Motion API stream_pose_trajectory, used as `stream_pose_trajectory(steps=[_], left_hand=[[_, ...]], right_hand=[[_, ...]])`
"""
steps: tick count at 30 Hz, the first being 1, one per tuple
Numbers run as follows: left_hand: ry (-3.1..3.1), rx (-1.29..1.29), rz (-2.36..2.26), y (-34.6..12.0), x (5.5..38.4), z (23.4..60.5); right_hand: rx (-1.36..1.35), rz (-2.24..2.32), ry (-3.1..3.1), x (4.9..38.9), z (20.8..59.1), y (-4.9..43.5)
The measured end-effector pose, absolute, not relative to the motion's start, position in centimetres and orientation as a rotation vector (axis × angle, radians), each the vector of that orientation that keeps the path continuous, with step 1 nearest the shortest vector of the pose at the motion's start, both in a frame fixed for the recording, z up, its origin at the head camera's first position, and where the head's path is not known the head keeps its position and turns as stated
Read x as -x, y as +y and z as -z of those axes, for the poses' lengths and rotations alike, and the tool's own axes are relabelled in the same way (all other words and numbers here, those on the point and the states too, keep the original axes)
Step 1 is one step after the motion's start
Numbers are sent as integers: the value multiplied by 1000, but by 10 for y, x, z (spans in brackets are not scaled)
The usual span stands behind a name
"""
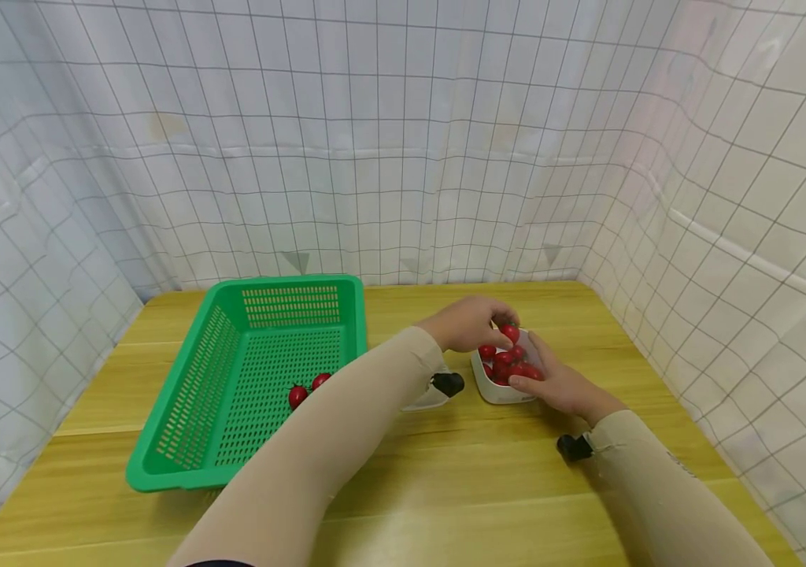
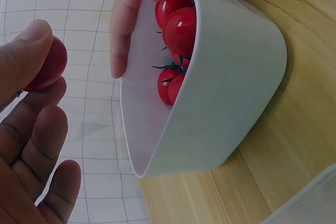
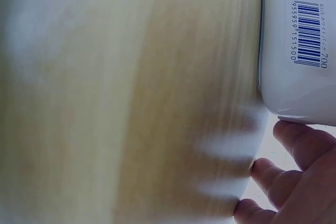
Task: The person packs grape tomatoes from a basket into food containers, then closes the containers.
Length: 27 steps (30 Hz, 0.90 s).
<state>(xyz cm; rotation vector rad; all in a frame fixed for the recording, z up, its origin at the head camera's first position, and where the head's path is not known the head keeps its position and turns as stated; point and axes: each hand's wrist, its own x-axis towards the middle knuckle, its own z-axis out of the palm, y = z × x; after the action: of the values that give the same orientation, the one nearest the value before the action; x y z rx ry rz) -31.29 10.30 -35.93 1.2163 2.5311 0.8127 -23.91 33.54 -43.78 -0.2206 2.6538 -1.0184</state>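
My left hand (image 1: 470,324) pinches a red cherry tomato (image 2: 51,65) between thumb and fingers, above a white plastic container (image 2: 231,77). Several more cherry tomatoes (image 2: 180,31) with green stems lie in that container. On its right side, my right hand (image 1: 564,384) grips the container, thumb over the rim. In the right wrist view, fingertips (image 3: 287,129) show beside the container's printed wall with a barcode (image 3: 308,35).
A green slotted basket (image 1: 358,311) stands at the left with red tomatoes (image 1: 297,396) inside, partly behind my left forearm. A pale, translucent flat piece (image 1: 426,403) lies under that forearm on the wooden table (image 1: 474,496). Grid-patterned white curtains (image 1: 403,157) surround the table.
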Motion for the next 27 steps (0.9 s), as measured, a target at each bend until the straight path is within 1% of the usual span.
stream_pose_trajectory(steps=[13,27], left_hand=[[2519,-1173,-806,118,308,363],[2510,-1153,-824,119,305,363]], right_hand=[[312,1098,2653,238,440,336],[366,1140,2662,241,444,337]])
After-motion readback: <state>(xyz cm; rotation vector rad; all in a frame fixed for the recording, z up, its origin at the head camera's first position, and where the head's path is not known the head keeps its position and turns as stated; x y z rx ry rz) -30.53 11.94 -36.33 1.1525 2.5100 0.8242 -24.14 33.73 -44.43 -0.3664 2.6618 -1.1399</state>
